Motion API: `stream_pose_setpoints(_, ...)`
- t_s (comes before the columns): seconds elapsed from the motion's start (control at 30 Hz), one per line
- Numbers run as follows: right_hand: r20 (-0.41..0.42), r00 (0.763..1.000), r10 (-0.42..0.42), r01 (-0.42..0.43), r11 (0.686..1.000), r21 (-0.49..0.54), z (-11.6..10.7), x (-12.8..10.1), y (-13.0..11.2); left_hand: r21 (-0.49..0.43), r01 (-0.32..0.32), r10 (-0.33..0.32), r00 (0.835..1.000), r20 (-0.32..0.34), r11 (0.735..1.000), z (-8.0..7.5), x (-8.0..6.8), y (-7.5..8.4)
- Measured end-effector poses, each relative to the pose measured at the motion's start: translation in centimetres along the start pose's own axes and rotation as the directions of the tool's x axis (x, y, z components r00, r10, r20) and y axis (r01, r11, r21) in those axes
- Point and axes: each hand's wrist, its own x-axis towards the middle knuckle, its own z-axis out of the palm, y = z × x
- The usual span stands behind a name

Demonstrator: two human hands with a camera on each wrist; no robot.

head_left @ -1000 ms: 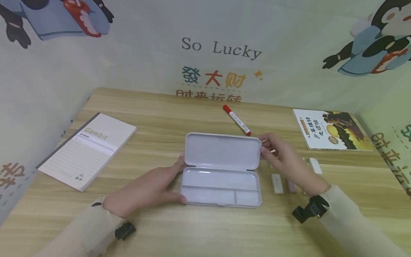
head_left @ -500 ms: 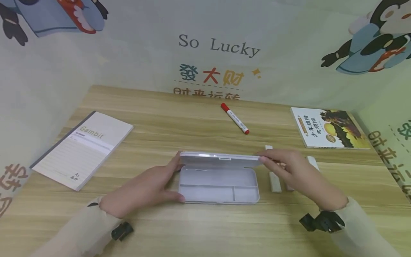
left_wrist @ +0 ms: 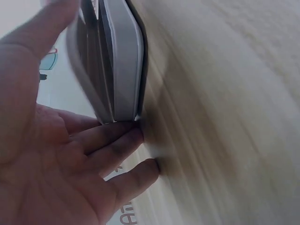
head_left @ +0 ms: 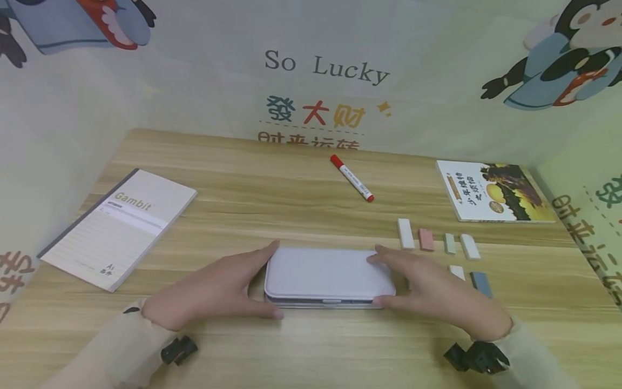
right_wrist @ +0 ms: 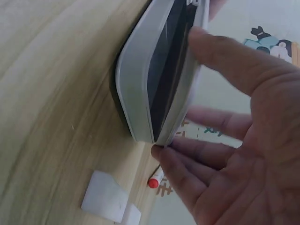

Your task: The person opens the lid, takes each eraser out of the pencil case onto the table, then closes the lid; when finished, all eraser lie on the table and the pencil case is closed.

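A pale pencil case (head_left: pixel 330 274) lies on the table between both hands, its lid lowered to a narrow gap along the front. At its left end, my left hand (head_left: pixel 209 289) holds the case, thumb near the front edge and fingers at the back. In the left wrist view, those fingertips (left_wrist: pixel 133 131) meet the hinge side. My right hand (head_left: pixel 437 286) grips the lid at the right end. Its thumb (right_wrist: pixel 201 44) presses the lid's front edge in the right wrist view, while other fingers reach the hinge side. The closing lid hides the compartments.
Several erasers or small blocks, including a pink one (head_left: pixel 426 240) and a blue one (head_left: pixel 481 283), lie beyond the right hand. A red-capped marker (head_left: pixel 352 178) lies behind the case. A notebook (head_left: pixel 121 229) is at left, a book (head_left: pixel 495 192) at back right.
The lid has swung from wide open down toward the base, with my right hand following it forward and down. My left hand has stayed at the left end.
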Motion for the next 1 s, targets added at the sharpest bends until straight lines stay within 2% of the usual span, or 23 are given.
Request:
stream_pose_setpoints(0.27,-0.035,0.998,0.054,-0.058,0.993,-0.107,1.1,0.4,-0.5,0.019,-0.052,0.053,0.998,-0.021,0.998,-0.3,-0.1,-0.1)
stream_pose_setpoints(0.5,-0.070,0.997,0.027,-0.036,0.992,-0.120,1.5,0.4,-0.6,0.040,-0.057,0.058,0.997,-0.044,0.998,-0.1,0.1,-0.1)
stream_pose_setpoints(0.8,-0.083,0.995,0.047,-0.056,0.992,-0.111,1.5,0.3,-0.7,0.044,-0.068,0.070,0.996,-0.046,0.997,0.1,0.4,-0.1)
stream_pose_setpoints(1.0,-0.063,0.996,0.065,-0.070,0.993,-0.092,1.4,0.9,-0.6,0.075,-0.035,0.040,0.997,-0.063,0.997,-0.2,0.5,-0.3)
